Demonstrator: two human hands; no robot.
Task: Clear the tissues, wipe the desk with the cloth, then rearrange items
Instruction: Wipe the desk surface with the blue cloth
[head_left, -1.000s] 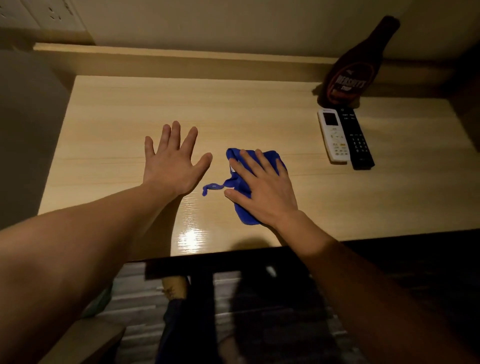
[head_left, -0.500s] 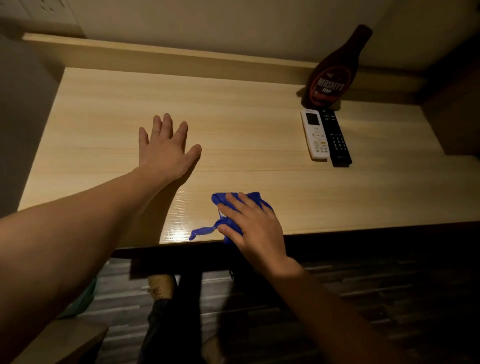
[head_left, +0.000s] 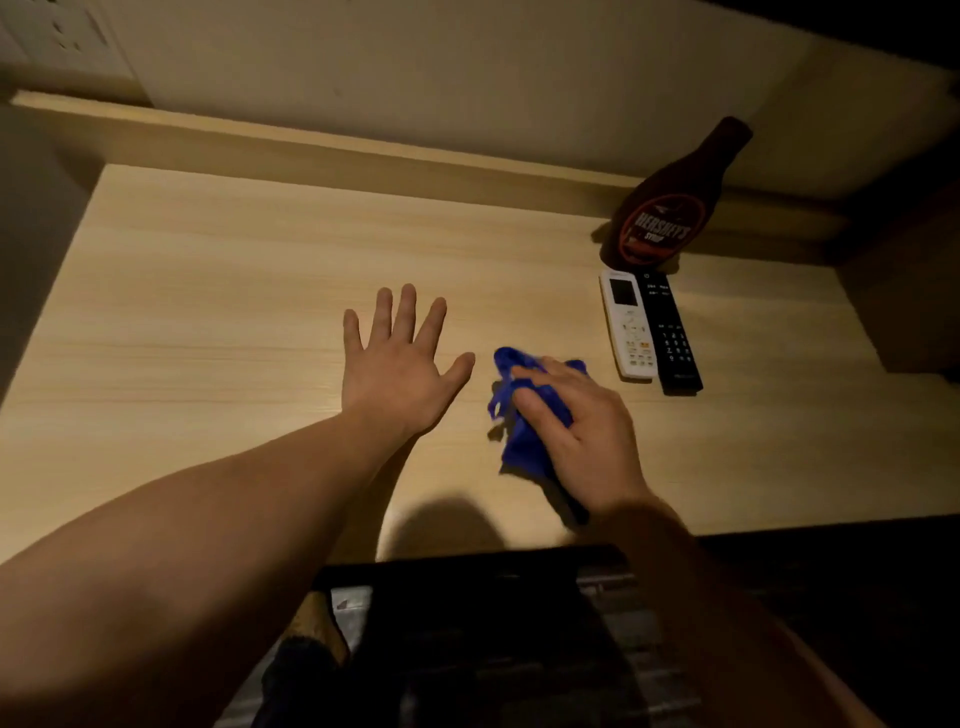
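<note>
While our right hand (head_left: 582, 436) presses flat on the crumpled blue cloth (head_left: 524, 441), palm down with fingers spread over it and pinning it rather than clenching it, the cloth lies bunched on the pale wood-grain desk (head_left: 208, 322), right of centre and a little back from the near edge. Our left hand (head_left: 402, 369) rests open on the bare desk just beside the cloth, its 5 fingers splayed, grasping nothing and not touching the fabric. Near the cloth's right side lie 2 remotes side by side and touching: a slim white remote with a small screen (head_left: 628, 325) and a long black remote with white keys (head_left: 672, 332). Behind them, at the desk's back ledge, stands a dark brown plastic syrup bottle (head_left: 670, 208) (label reads Hershey's Syrup), upright.
</note>
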